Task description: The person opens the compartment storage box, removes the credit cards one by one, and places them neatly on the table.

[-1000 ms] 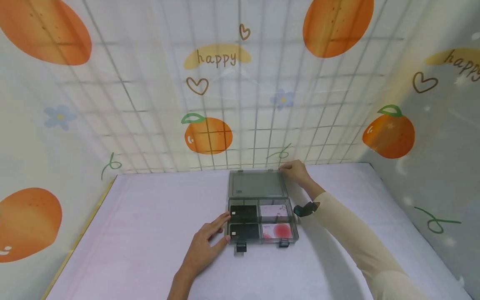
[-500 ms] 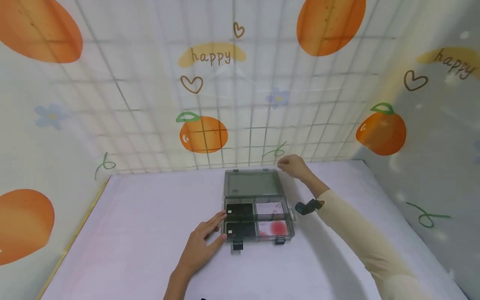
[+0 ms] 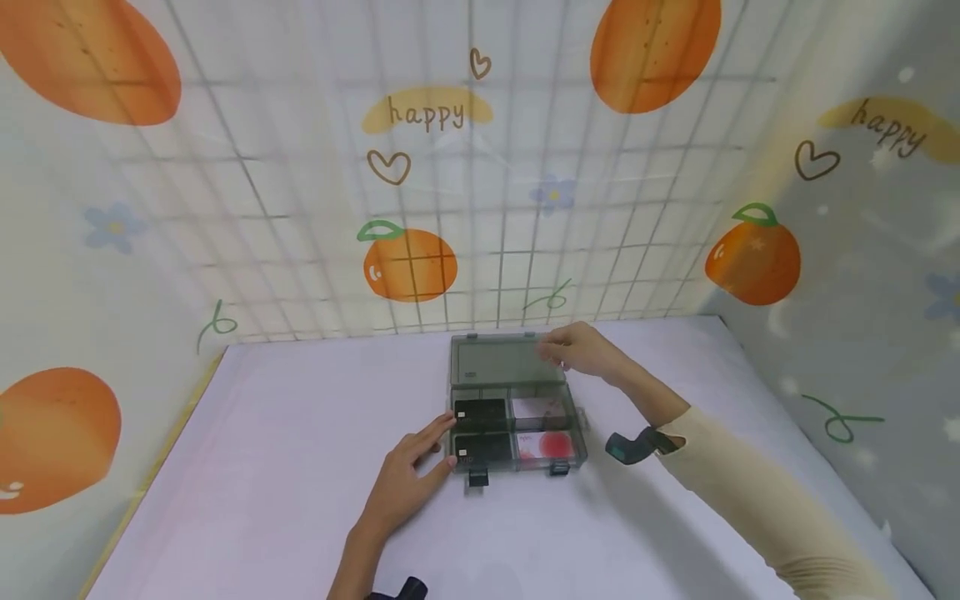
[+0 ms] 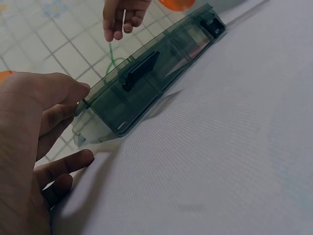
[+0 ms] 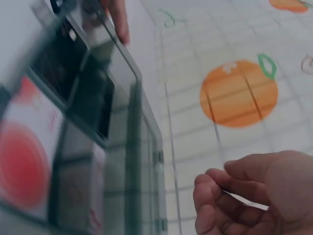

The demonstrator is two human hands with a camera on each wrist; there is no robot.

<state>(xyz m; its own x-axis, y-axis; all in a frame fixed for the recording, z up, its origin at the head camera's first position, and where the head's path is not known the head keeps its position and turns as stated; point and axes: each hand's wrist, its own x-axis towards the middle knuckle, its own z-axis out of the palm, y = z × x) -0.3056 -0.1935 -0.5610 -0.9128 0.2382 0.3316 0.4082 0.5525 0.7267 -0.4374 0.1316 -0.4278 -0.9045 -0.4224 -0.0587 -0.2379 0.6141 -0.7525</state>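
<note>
A smoky see-through plastic card box (image 3: 513, 454) stands on the white table, its lid (image 3: 495, 360) swung back on the far side. Black cards (image 3: 482, 448) lie in the left compartments, with a white card bearing a red circle (image 3: 544, 445) and a pale pink card (image 3: 531, 407) in the right ones. My left hand (image 3: 408, 475) rests its thumb and fingers against the box's left side without curling round it. Near the lid's right edge hovers my right hand (image 3: 588, 348). Its fingers hang loosely curled, with nothing seen between them in the right wrist view.
Black latches (image 3: 477, 478) hang at the box's front edge. Behind the table (image 3: 315, 417) rises a pale curtain (image 3: 315, 208) printed with oranges, over a wire grid. Dark wrist cameras (image 3: 633, 447) sit on the forearms.
My right hand has left the lid's far right corner, lifted, then moved slightly left and down over the lid's right edge. The left hand stays at the box's left side.
</note>
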